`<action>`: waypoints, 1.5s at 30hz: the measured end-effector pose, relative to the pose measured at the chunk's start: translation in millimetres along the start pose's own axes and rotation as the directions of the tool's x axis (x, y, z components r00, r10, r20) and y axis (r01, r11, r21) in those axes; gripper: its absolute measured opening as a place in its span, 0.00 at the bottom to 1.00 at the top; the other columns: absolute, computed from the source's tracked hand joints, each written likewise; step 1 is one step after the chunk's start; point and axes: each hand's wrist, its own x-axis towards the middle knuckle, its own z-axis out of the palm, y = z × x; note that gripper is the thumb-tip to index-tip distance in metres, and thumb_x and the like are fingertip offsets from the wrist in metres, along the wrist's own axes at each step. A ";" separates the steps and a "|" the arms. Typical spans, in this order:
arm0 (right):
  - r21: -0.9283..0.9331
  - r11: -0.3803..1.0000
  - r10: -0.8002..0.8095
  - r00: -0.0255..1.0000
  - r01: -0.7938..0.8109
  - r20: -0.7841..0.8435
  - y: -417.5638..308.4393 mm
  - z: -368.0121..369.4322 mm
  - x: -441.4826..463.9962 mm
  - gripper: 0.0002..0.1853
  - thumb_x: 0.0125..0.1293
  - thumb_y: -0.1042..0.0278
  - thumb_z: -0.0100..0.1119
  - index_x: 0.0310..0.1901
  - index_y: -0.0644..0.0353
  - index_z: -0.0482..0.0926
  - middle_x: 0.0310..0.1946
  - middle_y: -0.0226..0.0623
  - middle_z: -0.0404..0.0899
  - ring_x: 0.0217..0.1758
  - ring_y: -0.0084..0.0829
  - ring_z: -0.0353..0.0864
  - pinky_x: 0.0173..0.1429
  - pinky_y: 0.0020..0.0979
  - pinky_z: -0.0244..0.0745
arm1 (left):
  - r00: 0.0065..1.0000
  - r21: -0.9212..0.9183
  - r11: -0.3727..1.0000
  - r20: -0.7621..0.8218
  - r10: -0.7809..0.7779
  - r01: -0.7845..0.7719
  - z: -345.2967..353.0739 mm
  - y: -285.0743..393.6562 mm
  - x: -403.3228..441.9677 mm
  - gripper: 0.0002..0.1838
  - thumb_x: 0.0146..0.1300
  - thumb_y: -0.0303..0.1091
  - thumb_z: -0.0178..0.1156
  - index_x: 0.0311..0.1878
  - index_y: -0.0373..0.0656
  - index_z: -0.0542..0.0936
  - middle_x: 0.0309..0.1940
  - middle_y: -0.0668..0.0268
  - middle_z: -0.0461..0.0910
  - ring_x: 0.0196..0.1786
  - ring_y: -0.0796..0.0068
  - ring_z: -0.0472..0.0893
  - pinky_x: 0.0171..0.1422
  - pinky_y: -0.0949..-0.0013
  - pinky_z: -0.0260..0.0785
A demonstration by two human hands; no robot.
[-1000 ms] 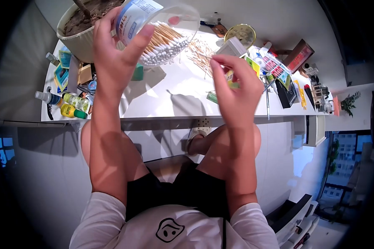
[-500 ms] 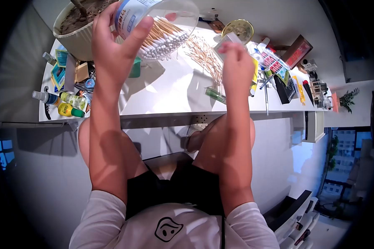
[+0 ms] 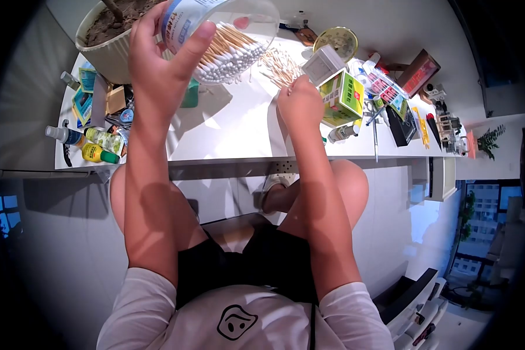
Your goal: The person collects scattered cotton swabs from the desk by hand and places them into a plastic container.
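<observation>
My left hand (image 3: 163, 64) is wrapped round a clear round tub (image 3: 184, 20) with a blue and white label, tipped on its side above the table. Inside lie many cotton swabs (image 3: 230, 55), their white tips toward the open side. More swabs are spread in a loose pile (image 3: 280, 64) on the table. At the near end of this pile is my right hand (image 3: 300, 105), its fingers curled together on the swabs; the fingertips are partly hidden. Close to its right stand a green and yellow box (image 3: 341, 99) and a clear square container (image 3: 322, 64).
A potted plant (image 3: 108, 55) stands at the back left, with several bottles (image 3: 93, 143) near the left edge. Under the tub is a green object (image 3: 190, 93). A small bottle (image 3: 344, 133), a round gold dial (image 3: 336, 42), scissors, pens and a black box (image 3: 399, 125) lie to the right.
My right hand has moved left and down, from over the clear container to the swab pile. The green and yellow box now shows fully. My left hand and the tub stay nearly still.
</observation>
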 end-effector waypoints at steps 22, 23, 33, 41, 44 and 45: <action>0.271 0.870 -0.227 0.823 0.411 -0.521 -24.4 -83.1 -1.9 0.03 0.59 0.71 0.56 0.32 0.59 0.77 0.28 0.35 0.79 0.37 0.39 0.77 0.46 0.37 0.67 | 0.997 -0.124 0.991 0.065 -0.049 0.056 -14.4 8.8 4.3 0.34 0.59 0.46 0.59 0.62 0.30 0.66 0.53 0.57 0.71 0.55 0.71 0.71 0.62 0.66 0.62; 0.323 0.755 -0.265 0.717 0.570 -0.645 -29.3 -95.0 -6.8 0.02 0.59 0.72 0.54 0.32 0.59 0.76 0.29 0.34 0.79 0.38 0.37 0.76 0.48 0.36 0.65 | 0.995 -0.099 0.992 0.074 -0.069 0.076 -14.0 8.7 4.5 0.34 0.59 0.44 0.59 0.62 0.30 0.66 0.53 0.57 0.71 0.54 0.71 0.72 0.62 0.67 0.63; 0.213 0.695 -0.558 0.702 0.687 -0.442 -81.7 -91.1 -11.6 0.16 0.56 0.70 0.56 0.47 0.64 0.76 0.43 0.36 0.80 0.56 0.38 0.71 0.58 0.38 0.59 | 0.986 -0.105 0.994 0.163 0.039 -0.022 -6.3 11.5 -0.8 0.39 0.55 0.46 0.63 0.64 0.30 0.63 0.57 0.55 0.69 0.58 0.69 0.70 0.65 0.69 0.60; 0.201 0.722 -0.556 0.728 0.662 -0.401 -86.2 -92.0 -11.1 0.15 0.55 0.70 0.57 0.46 0.60 0.76 0.40 0.34 0.79 0.54 0.36 0.72 0.55 0.38 0.56 | 0.982 -0.098 0.993 0.175 0.075 -0.058 -8.4 9.0 -0.2 0.39 0.54 0.45 0.64 0.64 0.30 0.63 0.57 0.54 0.68 0.60 0.68 0.69 0.66 0.68 0.60; 0.214 0.736 -0.497 0.727 0.642 -0.473 -83.3 -95.5 -10.3 0.12 0.55 0.69 0.58 0.42 0.57 0.78 0.33 0.32 0.77 0.46 0.35 0.72 0.51 0.37 0.59 | 0.989 -0.104 0.994 0.140 0.042 -0.028 -6.4 11.2 -1.2 0.37 0.55 0.43 0.63 0.63 0.29 0.63 0.57 0.54 0.68 0.59 0.69 0.70 0.65 0.69 0.60; 0.240 0.757 -0.438 0.745 0.608 -0.504 -82.7 -97.1 -10.1 0.09 0.55 0.69 0.59 0.38 0.55 0.79 0.29 0.31 0.76 0.42 0.34 0.73 0.48 0.37 0.61 | 0.990 -0.104 0.994 0.138 0.042 -0.028 -6.8 11.2 -1.0 0.37 0.55 0.43 0.63 0.63 0.29 0.63 0.57 0.54 0.68 0.59 0.69 0.70 0.65 0.69 0.60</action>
